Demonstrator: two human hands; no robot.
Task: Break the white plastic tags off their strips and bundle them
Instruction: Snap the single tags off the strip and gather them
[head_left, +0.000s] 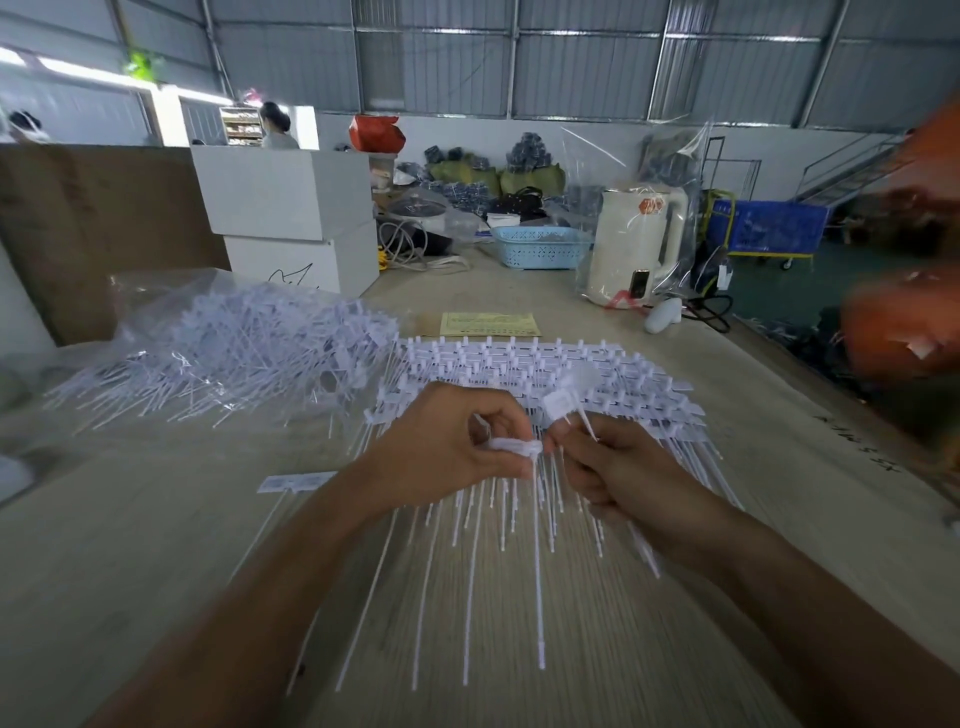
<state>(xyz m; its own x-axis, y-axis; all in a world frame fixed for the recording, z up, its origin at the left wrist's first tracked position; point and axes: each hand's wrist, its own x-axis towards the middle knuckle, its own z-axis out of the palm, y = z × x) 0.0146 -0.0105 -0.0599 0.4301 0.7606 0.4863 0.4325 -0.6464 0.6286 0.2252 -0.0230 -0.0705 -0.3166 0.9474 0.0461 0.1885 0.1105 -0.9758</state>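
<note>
Frame centre: left hand (447, 447) pinches a white tag bundle (514, 447); right hand (613, 462) grips, apparently, several tags (563, 400). Behind: attached tag strips (545, 364). Upper left: loose tag pile (234, 348) on plastic.

Even, bright daylight; strongest src = blown-out window strip (104, 78) at 10 o'clock. Soft faint shadows under forearms on counter (130, 545). Wide-angle bowing twd edges. Orange shape (904, 322) at 3 o'clock heavily blurred; white tags (563, 400) near centre slightly motion-smeared.
</note>
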